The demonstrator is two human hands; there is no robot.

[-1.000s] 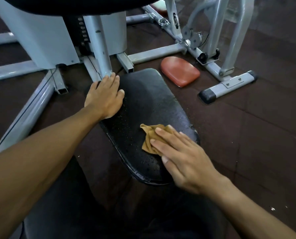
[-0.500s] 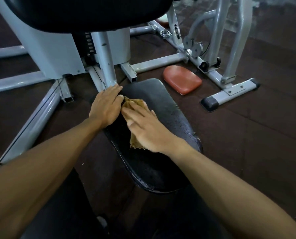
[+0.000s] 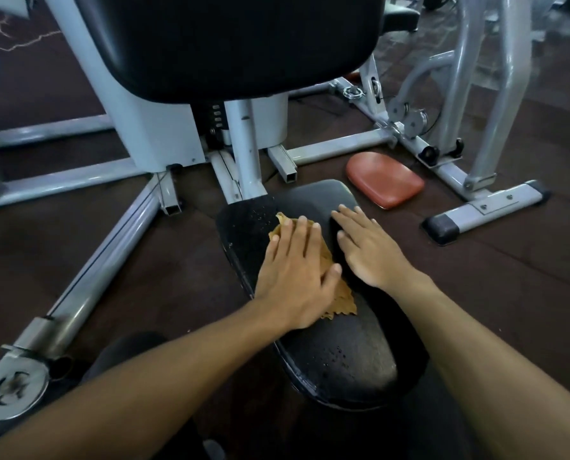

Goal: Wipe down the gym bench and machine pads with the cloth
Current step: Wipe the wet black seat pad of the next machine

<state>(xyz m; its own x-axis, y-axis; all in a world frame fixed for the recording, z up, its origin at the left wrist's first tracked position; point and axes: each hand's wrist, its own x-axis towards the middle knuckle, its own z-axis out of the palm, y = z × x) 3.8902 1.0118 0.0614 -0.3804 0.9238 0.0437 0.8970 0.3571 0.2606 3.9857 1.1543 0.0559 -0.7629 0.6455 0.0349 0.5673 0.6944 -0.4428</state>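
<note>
A black seat pad (image 3: 340, 360) runs from the machine's post toward me, with water droplets on its far left and near parts. A brown cloth (image 3: 342, 299) lies on its middle. My left hand (image 3: 293, 273) presses flat on the cloth, fingers stretched forward. My right hand (image 3: 369, 250) rests flat on the bare pad just right of the cloth, fingers apart, holding nothing. A large black back pad (image 3: 237, 41) hangs above the seat's far end.
The grey machine frame (image 3: 104, 254) spreads over the dark floor to the left and behind. A red pad (image 3: 384, 179) lies on the floor to the right of the seat. Another grey frame with a rubber-capped foot (image 3: 442, 227) stands at the right.
The cloth has passed from under my right hand to under my left. My right hand moved to the right side of the seat. The camera tilted up, so more of the back pad shows.
</note>
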